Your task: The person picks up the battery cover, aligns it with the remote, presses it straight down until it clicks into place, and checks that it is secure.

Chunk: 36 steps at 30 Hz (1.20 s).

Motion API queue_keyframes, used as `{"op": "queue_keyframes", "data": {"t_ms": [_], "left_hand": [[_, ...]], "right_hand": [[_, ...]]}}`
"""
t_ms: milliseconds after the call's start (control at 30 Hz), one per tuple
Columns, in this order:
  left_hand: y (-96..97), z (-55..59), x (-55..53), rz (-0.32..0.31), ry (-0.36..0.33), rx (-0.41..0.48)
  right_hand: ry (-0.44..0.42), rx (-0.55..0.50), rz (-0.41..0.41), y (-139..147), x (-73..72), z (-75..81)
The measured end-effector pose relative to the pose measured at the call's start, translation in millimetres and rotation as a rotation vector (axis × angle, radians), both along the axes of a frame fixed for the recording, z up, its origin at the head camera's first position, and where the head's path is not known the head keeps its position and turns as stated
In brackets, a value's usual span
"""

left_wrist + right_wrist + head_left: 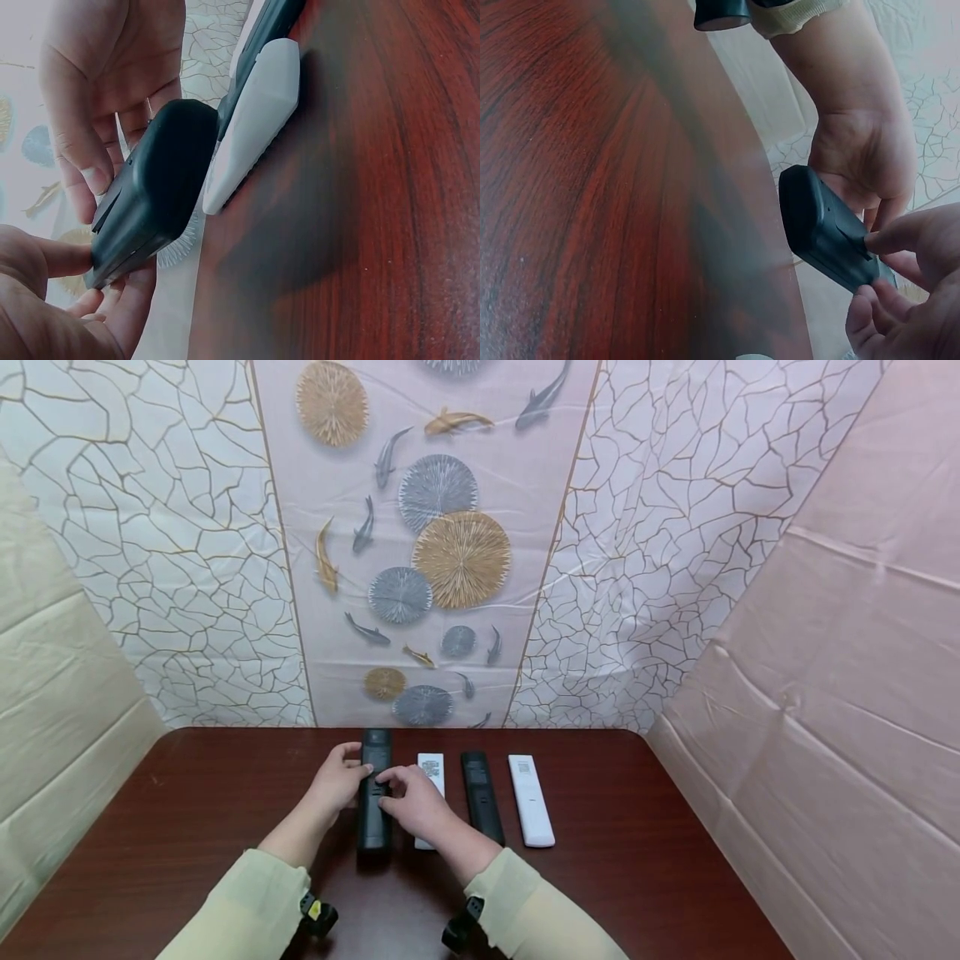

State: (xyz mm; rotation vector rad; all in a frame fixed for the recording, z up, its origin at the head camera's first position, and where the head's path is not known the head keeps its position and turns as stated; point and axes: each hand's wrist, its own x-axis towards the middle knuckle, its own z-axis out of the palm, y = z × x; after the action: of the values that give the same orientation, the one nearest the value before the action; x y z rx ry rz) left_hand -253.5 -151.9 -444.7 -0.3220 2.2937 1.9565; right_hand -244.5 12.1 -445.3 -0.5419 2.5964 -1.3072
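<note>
A black remote control (374, 828) is held back side up over the table, its length pointing away from me. My left hand (336, 783) grips its left side, thumb on the upper face and fingers underneath. From the other side my right hand (422, 800) reaches over the remote's middle, thumb and a finger pinching at the battery cover (860, 246). One end of that cover stands slightly raised from the body in both wrist views. The right fingertips partly hide it. What lies under the cover is hidden.
Right of the held remote lie a white remote (431, 767), partly behind my right hand, another black remote (482, 797) and a second white remote (532, 806), roughly in a row. The dark red wooden table (645, 877) ends at a patterned cloth backdrop (420, 643).
</note>
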Motion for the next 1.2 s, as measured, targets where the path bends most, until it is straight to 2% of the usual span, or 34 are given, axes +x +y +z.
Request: {"op": "queue_keyframes", "data": {"t_ms": [167, 300, 433, 567, 867, 1200], "left_hand": [[0.4, -0.1, 1.1, 0.005, -0.011, 0.009], [0.7, 0.4, 2.3, -0.002, 0.0, 0.017], [0.6, 0.7, 1.5, -0.013, 0.009, 0.037], [0.3, 0.3, 0.8, -0.019, 0.017, 0.056], [0.6, 4.0, 2.7, -0.005, 0.019, 0.052], [0.5, 7.8, 4.7, 0.007, -0.002, 0.051]], "right_hand": [[-0.065, -0.082, -0.036, 2, -2.5, -2.0], [-0.172, -0.202, -0.043, 5, -5.9, -3.5], [-0.277, -0.322, -0.022, 8, -9.8, -2.7], [-0.341, -0.393, -0.002, 9, -12.4, -2.2], [-0.36, -0.432, -0.006, 8, -15.2, -4.1], [-0.331, -0.423, 0.001, 5, -14.4, -3.0]]}}
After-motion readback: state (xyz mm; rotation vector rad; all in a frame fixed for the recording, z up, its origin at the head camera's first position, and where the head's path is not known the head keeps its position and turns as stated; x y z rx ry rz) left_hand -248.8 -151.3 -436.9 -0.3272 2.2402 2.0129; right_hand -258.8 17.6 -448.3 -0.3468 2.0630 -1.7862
